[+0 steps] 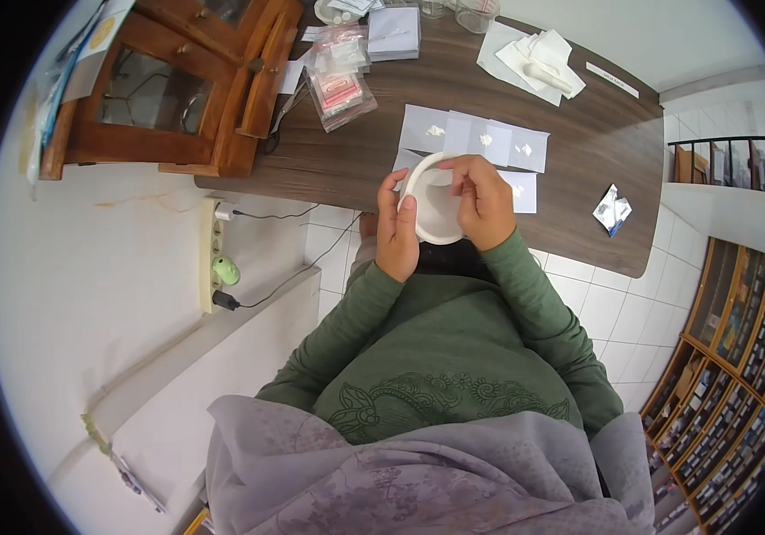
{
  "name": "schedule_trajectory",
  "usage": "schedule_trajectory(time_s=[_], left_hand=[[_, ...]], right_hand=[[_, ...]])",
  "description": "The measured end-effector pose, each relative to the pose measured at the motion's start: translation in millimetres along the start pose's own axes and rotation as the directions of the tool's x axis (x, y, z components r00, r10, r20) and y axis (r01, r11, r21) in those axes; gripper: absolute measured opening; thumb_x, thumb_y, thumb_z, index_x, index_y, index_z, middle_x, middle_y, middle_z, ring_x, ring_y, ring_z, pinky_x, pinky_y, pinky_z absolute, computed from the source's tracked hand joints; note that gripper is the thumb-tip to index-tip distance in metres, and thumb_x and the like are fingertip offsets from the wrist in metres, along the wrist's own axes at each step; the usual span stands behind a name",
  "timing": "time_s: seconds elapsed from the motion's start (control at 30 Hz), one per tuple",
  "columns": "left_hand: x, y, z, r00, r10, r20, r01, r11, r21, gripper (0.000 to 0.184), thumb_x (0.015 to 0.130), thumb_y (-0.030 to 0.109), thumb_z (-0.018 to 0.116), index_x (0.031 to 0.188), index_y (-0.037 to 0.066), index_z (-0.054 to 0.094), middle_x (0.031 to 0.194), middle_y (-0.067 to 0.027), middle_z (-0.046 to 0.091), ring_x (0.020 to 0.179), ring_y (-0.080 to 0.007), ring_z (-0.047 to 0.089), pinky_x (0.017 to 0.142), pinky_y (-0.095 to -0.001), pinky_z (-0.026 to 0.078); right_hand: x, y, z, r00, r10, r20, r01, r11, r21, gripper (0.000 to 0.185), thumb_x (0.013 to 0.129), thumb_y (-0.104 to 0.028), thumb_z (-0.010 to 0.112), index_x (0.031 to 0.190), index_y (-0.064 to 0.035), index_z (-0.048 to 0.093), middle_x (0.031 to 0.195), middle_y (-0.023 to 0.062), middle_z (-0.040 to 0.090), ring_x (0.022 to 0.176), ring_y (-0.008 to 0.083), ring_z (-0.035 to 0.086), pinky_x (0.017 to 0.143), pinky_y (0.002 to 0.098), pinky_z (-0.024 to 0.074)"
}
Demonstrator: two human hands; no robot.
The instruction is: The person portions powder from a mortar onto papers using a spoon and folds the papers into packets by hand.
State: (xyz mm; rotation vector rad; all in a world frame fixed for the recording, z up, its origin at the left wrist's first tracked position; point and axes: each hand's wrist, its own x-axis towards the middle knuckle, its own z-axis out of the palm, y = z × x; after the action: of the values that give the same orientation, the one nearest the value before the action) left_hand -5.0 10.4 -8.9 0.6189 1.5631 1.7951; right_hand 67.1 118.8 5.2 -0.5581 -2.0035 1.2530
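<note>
My left hand [397,227] grips a white mortar [440,214] by its side, thumb along the near rim and fingers round the outside. The mortar is tilted with its mouth facing me. My right hand [487,203] is closed at the mortar's right side, fingertips bent in over the opening; what they pinch, if anything, is hidden. Just beyond lie several white paper sheets, among them a paper [525,150] and another paper [425,127], with small heaps of white powder [487,140]. A white pestle [547,78] rests on crumpled tissue [525,55] farther back.
A wooden cabinet [146,98] stands at the left of the dark table [596,178]. Plastic bags [339,94], scissors [286,111] and a paper stack [394,34] lie near it. An opened sachet [612,210] is at right. Cables run from a power strip [211,267] on the wall.
</note>
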Motion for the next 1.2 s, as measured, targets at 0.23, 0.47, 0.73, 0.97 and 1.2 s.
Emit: schedule_trajectory(time_s=[0.23,0.47,0.73,0.97,1.2], left_hand=[[3.4,11.3,-3.4,1.0,0.005,0.027,-0.005,1.0,-0.017,0.036,0.09,0.025,0.028,0.12,0.004,0.03,0.11,-0.0107,0.042,0.099,-0.014,0.041,0.086,-0.0259,0.032],[6.3,6.1,1.1,0.998,-0.055,-0.008,0.052,0.975,-0.215,0.038,0.09,0.027,0.025,0.119,0.001,0.03,0.113,-0.0115,0.041,0.103,-0.0144,0.039,0.088,-0.0262,0.031],[5.6,14.9,8.2,1.0,-0.03,0.0,0.03,0.993,-0.112,0.045,0.09,0.032,0.025,0.122,0.001,0.025,0.117,-0.0129,0.038,0.107,-0.0181,0.041,0.09,-0.0299,0.034],[4.9,15.1,9.4,1.0,-0.015,-0.026,0.013,0.997,-0.072,0.044,0.09,0.032,0.024,0.122,0.001,0.025,0.117,-0.0125,0.038,0.106,-0.0173,0.04,0.09,-0.029,0.033],[4.1,15.0,8.3,0.999,0.039,0.022,-0.038,0.998,-0.041,0.044,0.091,0.032,0.024,0.122,0.001,0.026,0.115,-0.012,0.039,0.105,-0.0167,0.039,0.09,-0.0275,0.03]], right_hand=[[4.3,-8.8,-8.4,0.944,-0.165,0.286,0.157,0.986,0.05,0.025,0.057,0.014,0.034,0.072,-0.001,0.047,0.075,0.0097,0.054,0.063,0.0215,0.051,0.057,0.0254,0.0422],[11.1,-33.4,-29.1,0.984,-0.114,0.138,0.121,0.992,-0.045,0.024,0.056,0.013,0.039,0.074,-0.0018,0.047,0.072,0.0101,0.051,0.058,0.0264,0.05,0.052,0.0317,0.0422],[11.8,-30.1,-12.2,0.994,-0.11,-0.002,0.102,0.928,-0.359,0.027,0.062,0.015,0.038,0.082,0.0009,0.05,0.069,0.0095,0.049,0.056,0.0193,0.052,0.052,0.0271,0.0433],[12.4,-20.4,-6.1,0.996,-0.069,-0.049,0.057,0.975,-0.214,0.021,0.062,0.014,0.038,0.076,0.0005,0.046,0.074,0.0115,0.054,0.057,0.0237,0.054,0.052,0.03,0.0444],[12.7,-21.8,-2.5,1.0,-0.011,-0.023,0.009,0.997,-0.072,0.016,0.063,0.012,0.041,0.071,-0.0022,0.043,0.071,0.0115,0.053,0.062,0.0307,0.053,0.054,0.0344,0.0435]])
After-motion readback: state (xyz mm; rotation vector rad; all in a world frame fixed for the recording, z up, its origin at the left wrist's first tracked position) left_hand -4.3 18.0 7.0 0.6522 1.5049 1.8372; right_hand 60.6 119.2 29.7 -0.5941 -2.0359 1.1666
